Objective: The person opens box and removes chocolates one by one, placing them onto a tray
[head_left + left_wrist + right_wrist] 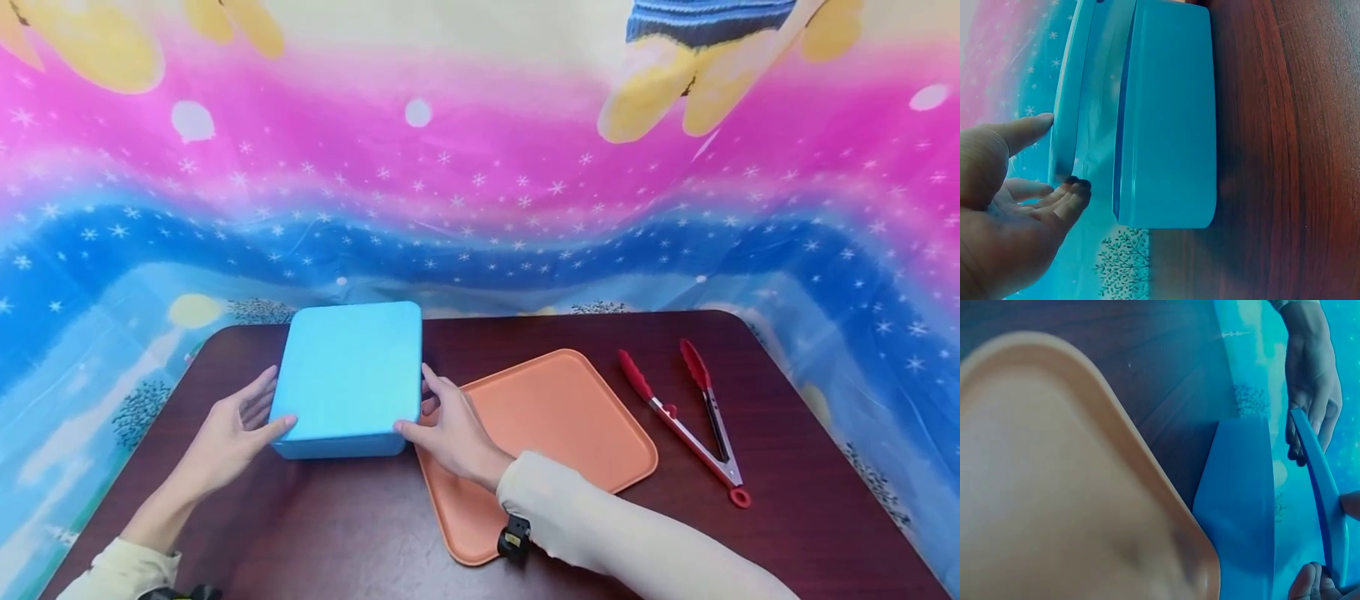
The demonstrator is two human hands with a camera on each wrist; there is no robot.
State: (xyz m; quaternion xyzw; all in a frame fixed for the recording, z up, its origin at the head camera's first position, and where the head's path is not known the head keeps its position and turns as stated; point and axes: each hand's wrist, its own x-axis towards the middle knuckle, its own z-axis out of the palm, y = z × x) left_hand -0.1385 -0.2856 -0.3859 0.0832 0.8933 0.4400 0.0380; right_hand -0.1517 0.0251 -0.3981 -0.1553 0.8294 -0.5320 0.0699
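A light blue square lid (348,367) is held level between my two hands. Below it stands the matching blue box (1172,119) on the dark table, with a gap between lid and rim in both wrist views. My left hand (232,425) grips the lid's left edge, thumb on top and fingers underneath. At the opposite edge my right hand (453,429) pinches the lid the same way. The inside of the box is hidden from the head view by the lid.
An orange tray (555,417) lies at an angle right of the box, partly under my right forearm. Farther right, red-tipped tongs (693,444) rest spread apart on the table (322,525). A patterned cloth (465,183) hangs behind the table.
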